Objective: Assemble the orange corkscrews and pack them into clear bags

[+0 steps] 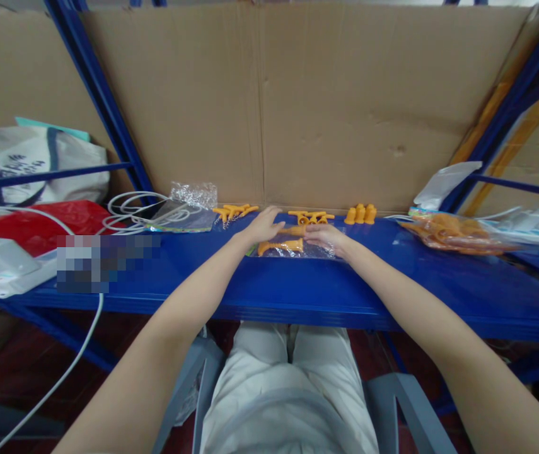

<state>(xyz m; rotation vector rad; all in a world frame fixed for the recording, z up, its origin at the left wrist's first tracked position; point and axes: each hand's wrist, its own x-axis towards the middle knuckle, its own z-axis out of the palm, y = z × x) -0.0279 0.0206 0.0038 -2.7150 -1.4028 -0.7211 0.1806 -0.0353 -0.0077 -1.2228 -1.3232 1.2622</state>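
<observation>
Above a clear plastic bag on the blue shelf, my right hand has its fingers closed at the right end of an orange plastic piece. My left hand is at the piece's other end, fingers stretched out and thumb apart; whether it touches the piece is hard to tell. Just below lies an orange flared tube on the bag. Behind the left hand are several orange T-shaped handles with metal spirals, like corkscrews. Orange parts with round openings lie behind the right hand.
Several orange bell-shaped caps stand along the cardboard wall. At right lies a bag of orange parts. Clear packaging, coiled white cable, a red bag and a power strip occupy the left.
</observation>
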